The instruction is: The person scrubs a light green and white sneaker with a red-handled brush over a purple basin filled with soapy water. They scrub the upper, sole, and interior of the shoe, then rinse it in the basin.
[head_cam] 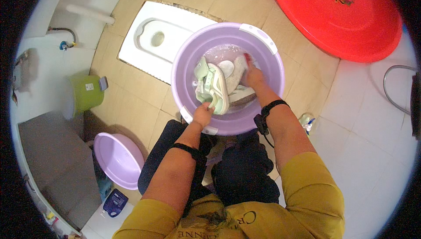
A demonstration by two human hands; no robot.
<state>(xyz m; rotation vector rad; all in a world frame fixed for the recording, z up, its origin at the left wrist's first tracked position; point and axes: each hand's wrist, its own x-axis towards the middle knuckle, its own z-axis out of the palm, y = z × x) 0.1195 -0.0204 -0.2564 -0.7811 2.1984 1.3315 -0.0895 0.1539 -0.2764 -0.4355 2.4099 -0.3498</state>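
A large purple plastic basin (227, 127) stands before me, with water and shoes in it. My left hand (203, 115) grips the heel end of a pale green and white sneaker (217, 88) at the basin's near left side. My right hand (255, 76) is closed around a red thing (246, 58), likely a brush, though most of it is hidden by the hand and blurred. Beside it lies a light mesh shoe part (236, 74). Another pale shoe (241, 95) rests low in the basin, partly under water.
A white squat toilet (158, 38) lies beyond the basin's left side. A big red basin (329, 19) leans at the upper right. At the left stand a green bin (87, 92), a smaller purple basin (118, 160) and a dark blue jug (115, 203).
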